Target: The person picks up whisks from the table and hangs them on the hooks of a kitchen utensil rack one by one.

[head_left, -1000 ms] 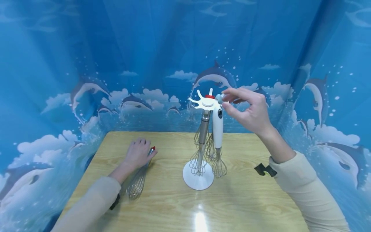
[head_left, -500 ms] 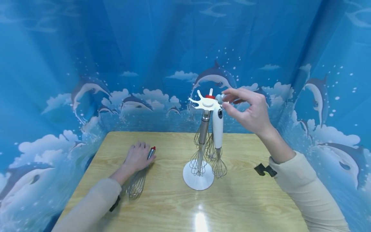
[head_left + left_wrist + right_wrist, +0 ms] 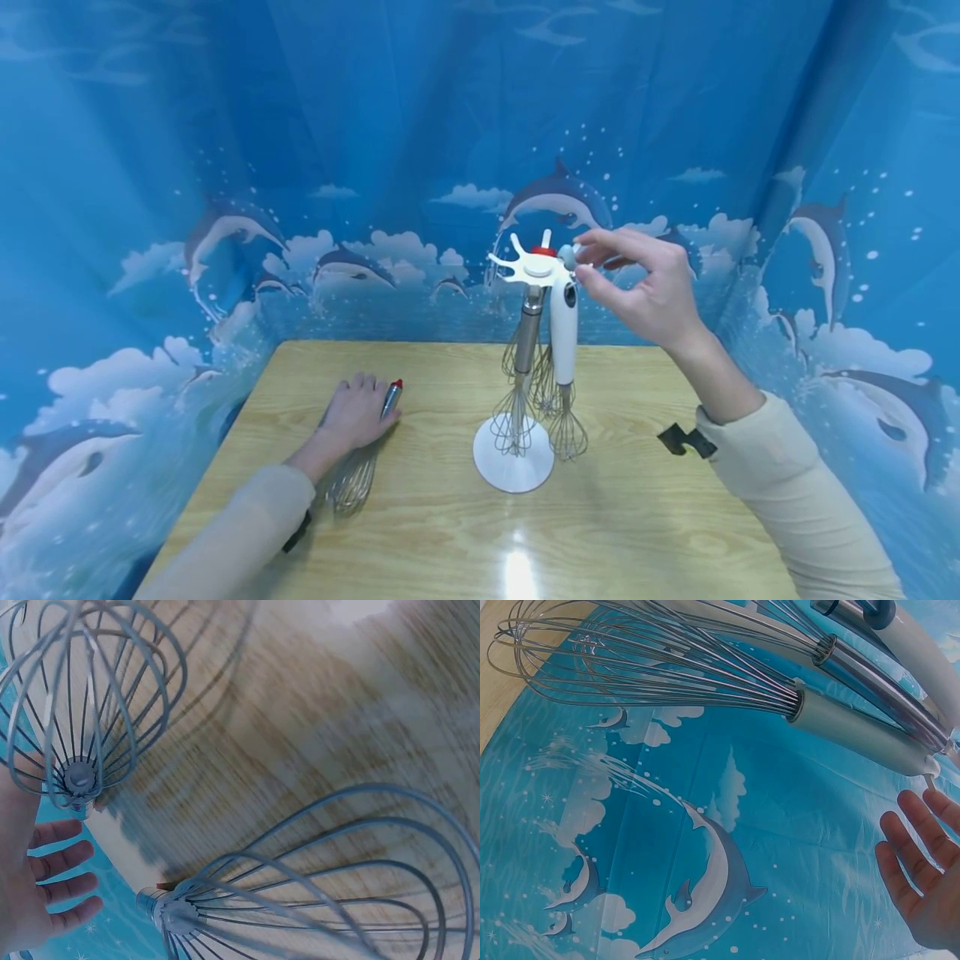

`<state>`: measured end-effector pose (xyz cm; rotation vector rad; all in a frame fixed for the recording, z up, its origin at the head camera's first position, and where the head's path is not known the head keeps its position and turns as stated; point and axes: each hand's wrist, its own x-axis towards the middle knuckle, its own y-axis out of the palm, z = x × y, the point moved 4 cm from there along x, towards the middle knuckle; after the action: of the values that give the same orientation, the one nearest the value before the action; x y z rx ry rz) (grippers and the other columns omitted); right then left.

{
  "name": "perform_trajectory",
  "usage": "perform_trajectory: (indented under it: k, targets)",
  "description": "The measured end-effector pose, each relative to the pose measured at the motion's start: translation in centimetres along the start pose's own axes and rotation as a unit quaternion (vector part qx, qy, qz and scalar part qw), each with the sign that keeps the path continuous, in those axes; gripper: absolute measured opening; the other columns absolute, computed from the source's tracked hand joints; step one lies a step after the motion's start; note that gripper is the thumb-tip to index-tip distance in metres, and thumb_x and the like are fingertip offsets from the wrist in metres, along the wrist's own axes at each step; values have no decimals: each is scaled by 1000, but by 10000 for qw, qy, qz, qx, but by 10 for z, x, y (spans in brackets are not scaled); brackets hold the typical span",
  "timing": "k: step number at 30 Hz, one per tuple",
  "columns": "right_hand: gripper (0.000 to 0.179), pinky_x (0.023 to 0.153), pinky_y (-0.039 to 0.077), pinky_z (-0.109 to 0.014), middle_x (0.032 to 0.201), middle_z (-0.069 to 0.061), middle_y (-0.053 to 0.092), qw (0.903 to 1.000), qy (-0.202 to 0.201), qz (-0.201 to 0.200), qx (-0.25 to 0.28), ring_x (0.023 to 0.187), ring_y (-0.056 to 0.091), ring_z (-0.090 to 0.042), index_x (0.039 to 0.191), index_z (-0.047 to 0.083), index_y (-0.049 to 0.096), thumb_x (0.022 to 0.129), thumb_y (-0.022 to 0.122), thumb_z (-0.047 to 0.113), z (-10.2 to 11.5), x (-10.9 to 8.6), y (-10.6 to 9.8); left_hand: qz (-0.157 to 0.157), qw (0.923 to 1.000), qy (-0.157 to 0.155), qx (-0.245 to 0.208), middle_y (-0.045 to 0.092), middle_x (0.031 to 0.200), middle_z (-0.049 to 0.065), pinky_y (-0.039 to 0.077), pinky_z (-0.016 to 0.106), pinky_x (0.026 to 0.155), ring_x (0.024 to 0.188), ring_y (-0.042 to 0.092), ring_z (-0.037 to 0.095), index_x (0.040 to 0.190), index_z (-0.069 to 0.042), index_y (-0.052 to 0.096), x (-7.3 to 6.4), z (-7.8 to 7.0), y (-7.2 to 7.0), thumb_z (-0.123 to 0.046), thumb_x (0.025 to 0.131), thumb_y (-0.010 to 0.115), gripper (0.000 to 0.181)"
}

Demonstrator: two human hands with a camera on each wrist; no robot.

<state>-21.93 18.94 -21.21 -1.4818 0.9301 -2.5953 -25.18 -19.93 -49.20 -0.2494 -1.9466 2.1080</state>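
Observation:
In the head view my left hand lies over the wire whisks on the table, left of a steel whisk handle with a red tip. The left wrist view shows its fingers apart and relaxed, between one whisk at upper left and another whisk below. My right hand is raised at the top of a white utensil stand. Its thumb and index finger are apart, beside the end of a grey-blue whisk handle. In the right wrist view, the fingers look straight near that handle's hanging loop.
A white-handled whisk and a steel-handled whisk hang from the stand above its round white base. A red handle end shows behind the stand's top. Blue dolphin curtains surround the wooden table.
My left hand has drawn back slightly toward the body, its thumb shifting left off the red-tipped whisk handle. The right hand and the stand stay still.

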Motion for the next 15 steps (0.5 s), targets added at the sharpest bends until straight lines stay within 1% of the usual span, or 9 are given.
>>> perform_trajectory:
  k: [2, 5, 8, 10, 12, 15]
  targets:
    - [35, 79, 51, -9, 99, -19, 80, 10000, -1, 7, 6, 94, 62, 16, 120, 2, 77, 88, 76, 15, 0, 0, 0, 47, 10000, 0, 38, 68, 124, 25, 53, 64, 100, 121, 62, 43, 129, 1, 65, 0, 0, 3, -54, 100, 64, 62]
    - [35, 79, 51, -9, 99, -20, 80, 10000, -4, 13, 17, 94, 62, 17, 120, 2, 77, 88, 76, 15, 0, 0, 0, 48, 9999, 16, 93, 68, 118, 23, 52, 65, 100, 116, 62, 42, 127, 1, 66, -1, 1, 5, -54, 100, 65, 62]
    - [35, 79, 51, -9, 99, -20, 80, 10000, -11, 11, 24, 94, 62, 16, 120, 2, 77, 88, 76, 16, 0, 0, 0, 8, 10000, 38, 92, 67, 106, 20, 53, 62, 94, 105, 63, 39, 122, 1, 66, -1, 0, 6, -53, 99, 66, 59]
    - [35, 79, 52, -10, 98, -20, 80, 10000, -14, 7, 26, 94, 62, 16, 120, 2, 77, 88, 75, 16, 0, 0, 0, -13, 10000, 41, 85, 66, 102, 18, 54, 59, 90, 100, 62, 37, 119, 1, 67, -1, -2, 5, -53, 99, 66, 57]
    - [35, 78, 52, -10, 98, -20, 80, 10000, -16, 2, 26, 93, 63, 16, 120, 2, 77, 88, 75, 16, -1, 0, 0, -29, 9999, 58, 93, 65, 101, 18, 54, 58, 87, 99, 62, 36, 119, 1, 67, -1, -3, 5, -52, 99, 66, 57]
    - [35, 78, 52, -11, 99, -19, 80, 10000, -3, 1, 14, 93, 63, 16, 120, 2, 77, 88, 76, 15, -1, 0, 0, -26, 9999, 66, 122, 66, 102, 18, 54, 56, 87, 100, 62, 36, 119, 2, 67, -2, -3, 5, -51, 99, 66, 57]
